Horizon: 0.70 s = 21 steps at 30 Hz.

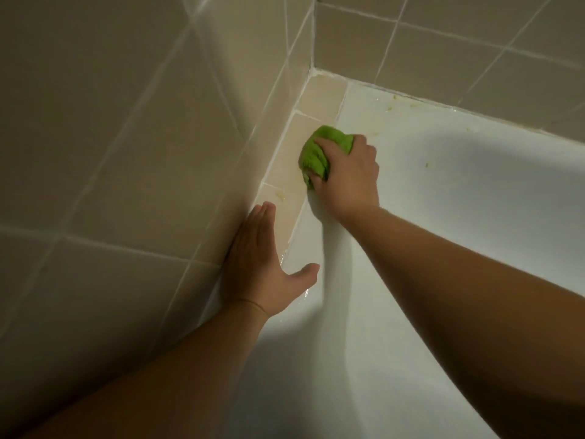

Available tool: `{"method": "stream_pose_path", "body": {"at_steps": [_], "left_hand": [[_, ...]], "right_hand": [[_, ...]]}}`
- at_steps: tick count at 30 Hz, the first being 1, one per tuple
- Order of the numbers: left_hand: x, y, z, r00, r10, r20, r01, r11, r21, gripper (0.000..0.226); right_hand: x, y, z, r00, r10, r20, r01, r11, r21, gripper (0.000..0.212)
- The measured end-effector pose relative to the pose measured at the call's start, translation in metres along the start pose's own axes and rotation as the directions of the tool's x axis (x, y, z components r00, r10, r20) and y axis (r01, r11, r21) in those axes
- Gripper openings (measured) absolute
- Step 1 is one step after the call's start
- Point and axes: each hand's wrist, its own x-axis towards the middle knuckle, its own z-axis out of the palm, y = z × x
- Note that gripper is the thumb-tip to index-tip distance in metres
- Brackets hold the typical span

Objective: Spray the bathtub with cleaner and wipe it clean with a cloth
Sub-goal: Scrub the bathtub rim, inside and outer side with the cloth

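A: How is that green cloth (319, 150) going to handle?

B: I am judging it soft and light, limp enough to bunch into a wad; probably damp, so it is likely gripping the surface rather than skating over it. The best hold seems the one being used: the wad gathered under the palm, so pressure is going straight down.

A: And where is it lying against the fingers?

B: The right hand (345, 175) is curling over it from above; its fingers (321, 142) are clamping the bunched fabric, which is bulging out to the left and ahead of the knuckles; the thumb side is hidden, so I cannot tell how it is tucking in. The cloth is pressing on the seam where the tiled ledge (286, 172) is meeting the rim of the white bathtub (443, 185), near the corner of the walls.

A: The other hand?

B: The left hand (262, 264) is lying flat, fingers straight and together, thumb spread; it is resting on the ledge just beside the tiled wall (126, 153), holding nothing, well short of the cloth.

A: Anything left to wipe?

B: Yellowish specks (387, 107) are showing along the far rim.
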Motion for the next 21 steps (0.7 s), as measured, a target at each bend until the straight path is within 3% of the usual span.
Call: {"method": "stream_pose_path", "body": {"at_steps": [5,11,18,21], "left_hand": [[0.009,0.002,0.004,1.000,0.017,-0.009,-0.017,1.000,-0.005,0.125],[0.024,0.007,0.001,0.997,0.044,0.067,-0.046,0.999,0.025,0.122],[0.030,0.008,0.003,0.997,0.042,0.066,-0.042,0.999,0.003,0.123],[0.031,0.009,0.003,0.998,0.034,0.052,-0.033,0.999,-0.007,0.123]], "right_hand": [[-0.050,0.015,-0.003,0.972,-0.230,0.047,0.223,0.968,0.115,0.056],[0.017,0.027,-0.012,1.000,0.012,-0.015,-0.012,0.999,0.041,0.057],[-0.032,0.029,-0.013,0.989,-0.141,0.051,0.134,0.983,0.127,0.060],[-0.012,0.043,-0.016,1.000,0.000,0.000,0.000,0.995,0.102,0.059]]}}
